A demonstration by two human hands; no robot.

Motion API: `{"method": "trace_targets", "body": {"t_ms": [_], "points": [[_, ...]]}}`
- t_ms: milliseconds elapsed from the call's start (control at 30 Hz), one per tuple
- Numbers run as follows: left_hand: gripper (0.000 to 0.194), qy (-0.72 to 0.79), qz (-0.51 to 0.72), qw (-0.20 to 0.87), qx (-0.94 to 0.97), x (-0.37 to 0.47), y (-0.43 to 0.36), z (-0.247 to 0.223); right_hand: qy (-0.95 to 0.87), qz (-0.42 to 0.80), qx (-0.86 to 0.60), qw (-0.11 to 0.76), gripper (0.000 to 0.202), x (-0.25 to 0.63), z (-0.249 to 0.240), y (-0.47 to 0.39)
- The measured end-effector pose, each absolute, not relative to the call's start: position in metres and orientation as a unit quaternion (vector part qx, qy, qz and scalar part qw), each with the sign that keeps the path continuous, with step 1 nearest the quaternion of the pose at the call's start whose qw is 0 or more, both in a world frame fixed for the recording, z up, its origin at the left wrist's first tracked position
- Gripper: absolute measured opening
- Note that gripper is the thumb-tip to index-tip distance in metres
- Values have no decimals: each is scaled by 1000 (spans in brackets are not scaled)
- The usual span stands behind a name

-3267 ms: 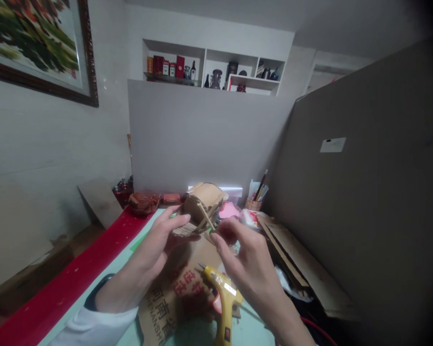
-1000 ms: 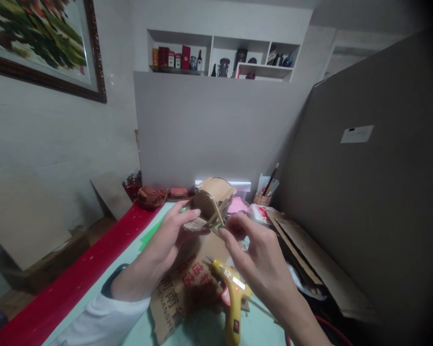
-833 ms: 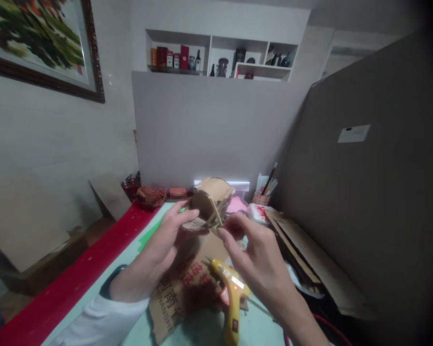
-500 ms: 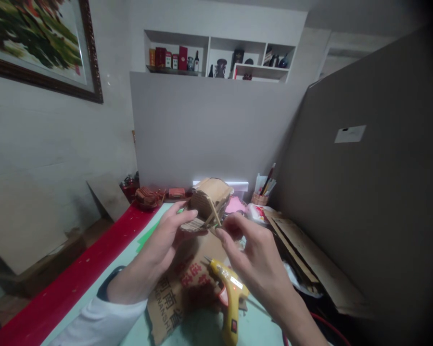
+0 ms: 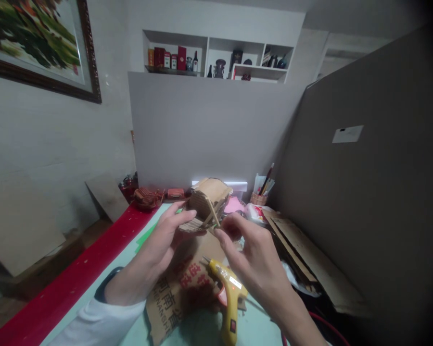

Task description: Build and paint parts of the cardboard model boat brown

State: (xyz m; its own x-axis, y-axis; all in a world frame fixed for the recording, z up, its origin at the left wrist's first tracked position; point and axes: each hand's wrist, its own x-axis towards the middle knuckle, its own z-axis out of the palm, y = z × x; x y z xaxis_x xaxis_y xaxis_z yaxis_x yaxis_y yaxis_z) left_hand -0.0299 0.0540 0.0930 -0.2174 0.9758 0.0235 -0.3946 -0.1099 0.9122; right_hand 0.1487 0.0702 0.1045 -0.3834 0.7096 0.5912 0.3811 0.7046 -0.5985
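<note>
A small cardboard model (image 5: 211,191) with a curved top and a flat corrugated base is held above the table. My left hand (image 5: 162,235) grips its base from the left, thumb on top. Thin sticks (image 5: 213,211) cross at the model's open front. My right hand (image 5: 248,242) pinches the lower end of one stick between thumb and fingertips. Below the hands, a yellow glue gun (image 5: 231,293) lies on a printed brown cardboard piece (image 5: 166,302), its nozzle pointing up and left.
Behind the model are a pink item (image 5: 234,204) and a pen basket (image 5: 259,198). Brown woven objects (image 5: 146,197) sit at the back left. Flat cardboard strips (image 5: 310,254) lie along the right side. A grey partition (image 5: 202,129) stands behind the table.
The whole view has shifted very slightly. Both hands keep nearly the same hold on the model and the stick.
</note>
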Motion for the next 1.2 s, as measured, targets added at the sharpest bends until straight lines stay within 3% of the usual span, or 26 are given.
{"method": "trace_targets", "body": {"t_ms": [733, 1200], "points": [[41, 419, 659, 520, 347, -29, 52, 96, -813, 190, -336, 437, 21, 148, 105, 69], [29, 413, 681, 502, 337, -22, 50, 105, -813, 184, -337, 437, 18, 149, 106, 69]]}}
